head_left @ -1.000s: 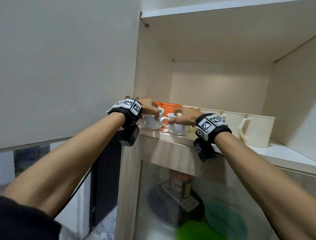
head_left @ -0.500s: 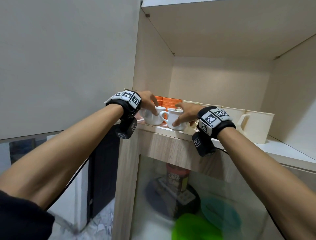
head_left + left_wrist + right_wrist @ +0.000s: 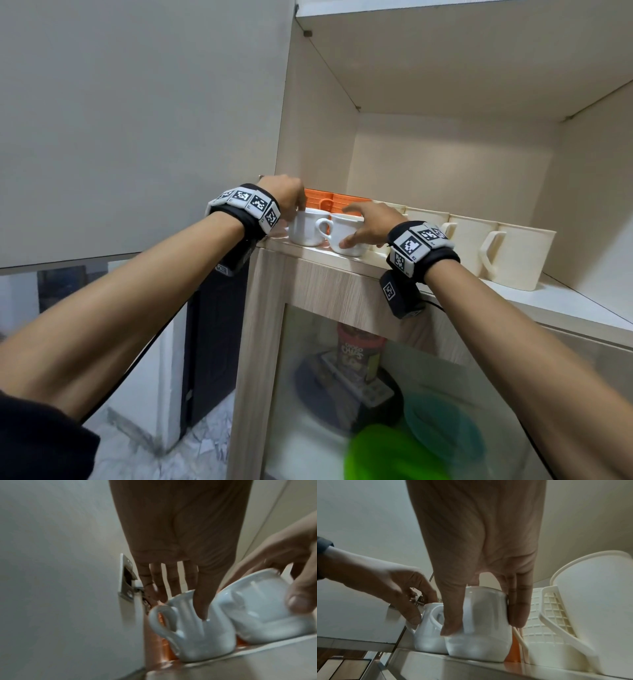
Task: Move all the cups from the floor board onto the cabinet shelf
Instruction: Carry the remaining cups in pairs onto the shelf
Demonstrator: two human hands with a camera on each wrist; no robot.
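Placing step: two white cups side by side at front edge of cabinet shelf (image 3: pixel 565 301). Left hand (image 3: pixel 287 195) fingers curl over left cup (image 3: pixel 306 228); right hand (image 3: pixel 368 224) pinches right cup (image 3: pixel 346 238), slightly tilted. Next, likely: settle flat, let go.

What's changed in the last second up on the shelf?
Little: both white ceramic cups, left and right, were already on the cabinet shelf. The left hand and right hand keep their grip, nudging them slightly. The orange ribbed cups and cream plastic mugs stayed put.
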